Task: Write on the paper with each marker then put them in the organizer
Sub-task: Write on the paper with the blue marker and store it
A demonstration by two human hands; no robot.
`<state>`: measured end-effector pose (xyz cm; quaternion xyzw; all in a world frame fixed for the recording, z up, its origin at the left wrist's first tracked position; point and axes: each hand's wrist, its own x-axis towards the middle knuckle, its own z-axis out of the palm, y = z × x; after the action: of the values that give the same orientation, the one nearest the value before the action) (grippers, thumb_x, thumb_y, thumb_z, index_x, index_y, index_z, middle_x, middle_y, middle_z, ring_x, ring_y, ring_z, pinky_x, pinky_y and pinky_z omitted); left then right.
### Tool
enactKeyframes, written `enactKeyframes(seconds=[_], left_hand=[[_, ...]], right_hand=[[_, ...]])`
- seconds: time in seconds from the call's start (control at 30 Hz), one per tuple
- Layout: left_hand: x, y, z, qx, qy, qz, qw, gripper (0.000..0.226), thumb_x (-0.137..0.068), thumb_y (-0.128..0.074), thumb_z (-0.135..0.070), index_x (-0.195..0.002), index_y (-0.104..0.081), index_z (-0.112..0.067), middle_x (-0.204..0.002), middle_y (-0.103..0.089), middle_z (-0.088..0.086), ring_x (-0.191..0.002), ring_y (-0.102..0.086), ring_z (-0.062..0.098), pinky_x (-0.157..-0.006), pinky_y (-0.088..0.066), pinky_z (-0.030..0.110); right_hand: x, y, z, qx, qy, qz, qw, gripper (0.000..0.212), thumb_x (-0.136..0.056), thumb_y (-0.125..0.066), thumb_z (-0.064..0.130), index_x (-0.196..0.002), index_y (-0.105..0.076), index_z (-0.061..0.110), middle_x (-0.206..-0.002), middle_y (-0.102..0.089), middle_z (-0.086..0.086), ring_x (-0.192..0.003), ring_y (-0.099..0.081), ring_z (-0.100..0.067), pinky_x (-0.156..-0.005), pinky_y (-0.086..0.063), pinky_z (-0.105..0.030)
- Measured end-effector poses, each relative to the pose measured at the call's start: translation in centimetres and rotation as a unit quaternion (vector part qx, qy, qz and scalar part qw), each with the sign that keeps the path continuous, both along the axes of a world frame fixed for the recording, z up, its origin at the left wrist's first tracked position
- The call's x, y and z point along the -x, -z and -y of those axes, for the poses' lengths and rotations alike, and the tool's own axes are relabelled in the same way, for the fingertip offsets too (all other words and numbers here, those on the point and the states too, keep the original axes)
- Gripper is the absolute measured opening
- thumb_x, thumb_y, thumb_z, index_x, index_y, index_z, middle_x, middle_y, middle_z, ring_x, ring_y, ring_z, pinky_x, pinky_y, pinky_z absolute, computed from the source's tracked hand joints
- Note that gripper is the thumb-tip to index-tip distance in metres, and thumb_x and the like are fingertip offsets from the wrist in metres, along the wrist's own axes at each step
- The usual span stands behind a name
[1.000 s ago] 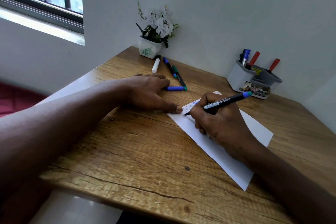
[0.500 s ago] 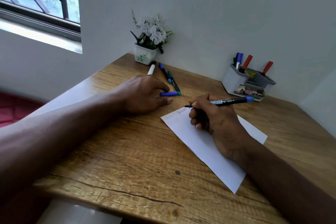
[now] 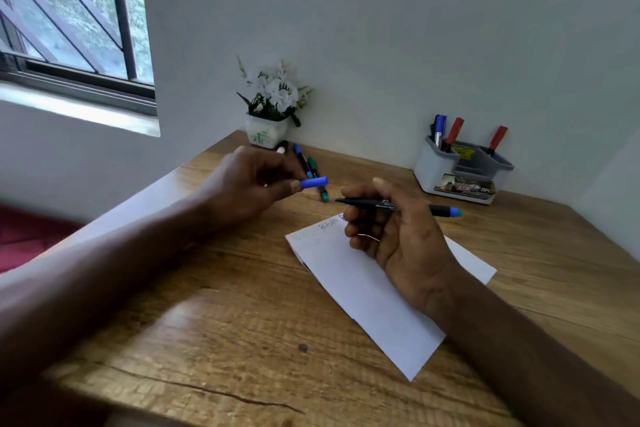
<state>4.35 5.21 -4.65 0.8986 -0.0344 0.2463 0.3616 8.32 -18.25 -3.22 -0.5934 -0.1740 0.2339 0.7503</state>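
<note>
Now the right hand (image 3: 398, 243) has lifted off the paper (image 3: 363, 288), its fingers curled round the blue marker (image 3: 381, 204), whose tip is bare. Just left of it, the left hand (image 3: 249, 184) has raised and pinches the blue cap (image 3: 313, 183). Writing looks done; capping likely follows, then the organizer (image 3: 464, 166) beyond the right hand.

I'm at a wooden desk (image 3: 242, 322) set in a corner of pale walls (image 3: 381, 28). Window (image 3: 69, 10) up on my left, dark bars (image 3: 119, 10) across it, greenery outside, daylight bright on the sill (image 3: 86, 111) and glinting off the wood. A red surface (image 3: 27, 236) sits low past the desk's left edge.
</note>
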Motion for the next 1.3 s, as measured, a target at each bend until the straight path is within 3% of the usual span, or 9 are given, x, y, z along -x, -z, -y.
enactKeyframes(seconds=[0.1, 0.3, 0.63, 0.77, 0.93, 1.03, 1.13, 1.3], left_hand=[[0.2, -0.2, 0.4, 0.01, 0.043, 0.009, 0.999, 0.012, -0.09, -0.073, -0.026, -0.101, -0.077, -0.029, -0.092, -0.076, -0.009, -0.088, -0.071, 0.012, -0.084, -0.058, 0.046], [0.2, -0.3, 0.9, 0.005, 0.084, 0.024, 0.996, 0.015, -0.091, -0.073, -0.019, -0.104, -0.077, -0.024, -0.091, -0.075, -0.014, -0.084, -0.07, 0.006, -0.073, -0.051, 0.02], [0.5, -0.4, 1.0, 0.002, 0.101, 0.036, 0.994, 0.015, -0.091, -0.073, -0.018, -0.104, -0.077, -0.025, -0.094, -0.076, -0.01, -0.089, -0.072, 0.015, -0.077, -0.059, 0.041], [0.5, -0.3, 1.4, 0.041, 0.133, 0.045, 0.989, 0.016, -0.091, -0.072, -0.013, -0.104, -0.078, -0.02, -0.094, -0.076, -0.001, -0.085, -0.071, 0.018, -0.073, -0.056, 0.03], [0.9, -0.5, 1.8, 0.143, 0.19, 0.032, 0.971, 0.02, -0.09, -0.07, -0.014, -0.105, -0.075, -0.003, -0.089, -0.074, 0.014, -0.081, -0.07, 0.025, -0.075, -0.058, 0.039], [1.0, -0.6, 1.9, 0.215, 0.214, 0.014, 0.953, 0.026, -0.085, -0.071, -0.015, -0.102, -0.074, 0.005, -0.083, -0.072, 0.021, -0.077, -0.066, 0.023, -0.071, -0.055, 0.032], [1.1, -0.6, 2.1, 0.257, 0.224, 0.002, 0.94, 0.026, -0.082, -0.071, -0.012, -0.098, -0.073, 0.008, -0.077, -0.071, 0.014, -0.074, -0.064, 0.021, -0.069, -0.055, 0.028], [1.1, -0.9, 2.6, 0.278, 0.236, 0.013, 0.931, 0.012, -0.087, -0.074, -0.015, -0.086, -0.074, -0.003, -0.072, -0.068, 0.01, -0.067, -0.06, 0.018, -0.063, -0.052, 0.026]], right_hand=[[0.1, 0.1, 0.0, 0.001, 0.008, 0.032, 0.999, 0.041, -0.103, -0.044, 0.034, -0.101, -0.076, 0.009, -0.078, -0.071, -0.007, -0.068, -0.064, -0.016, -0.062, -0.053, -0.027], [0.3, 0.0, -0.1, -0.001, 0.031, 0.06, 0.998, 0.039, -0.104, -0.042, 0.028, -0.098, -0.076, 0.011, -0.076, -0.072, -0.006, -0.068, -0.064, -0.015, -0.064, -0.053, -0.028], [0.2, 0.0, 0.0, -0.007, 0.032, 0.08, 0.996, 0.035, -0.104, -0.041, 0.019, -0.1, -0.074, 0.01, -0.076, -0.072, -0.008, -0.067, -0.065, -0.016, -0.061, -0.054, -0.027], [0.2, 0.3, 0.0, 0.016, 0.018, 0.117, 0.993, 0.011, -0.098, -0.059, 0.013, -0.109, -0.062, 0.011, -0.082, -0.074, -0.013, -0.068, -0.067, -0.019, -0.061, -0.056, -0.028], [0.3, -0.1, 0.2, 0.029, 0.049, 0.177, 0.983, 0.016, -0.079, -0.072, 0.027, -0.087, -0.069, 0.014, -0.065, -0.071, -0.005, -0.051, -0.059, -0.015, -0.047, -0.051, -0.023], [0.2, -0.3, 0.4, 0.006, 0.054, 0.191, 0.98, 0.008, -0.078, -0.072, 0.025, -0.072, -0.075, 0.022, -0.062, -0.069, -0.005, -0.046, -0.054, -0.014, -0.043, -0.046, -0.021], [0.6, -0.2, 0.2, 0.001, 0.051, 0.195, 0.979, 0.011, -0.079, -0.072, 0.026, -0.07, -0.078, 0.028, -0.064, -0.071, -0.006, -0.049, -0.056, -0.015, -0.045, -0.046, -0.022], [0.5, -0.2, -0.2, -0.028, 0.047, 0.178, 0.983, 0.017, -0.083, -0.07, 0.023, -0.069, -0.078, 0.027, -0.064, -0.07, -0.007, -0.051, -0.055, -0.017, -0.047, -0.046, -0.023]])
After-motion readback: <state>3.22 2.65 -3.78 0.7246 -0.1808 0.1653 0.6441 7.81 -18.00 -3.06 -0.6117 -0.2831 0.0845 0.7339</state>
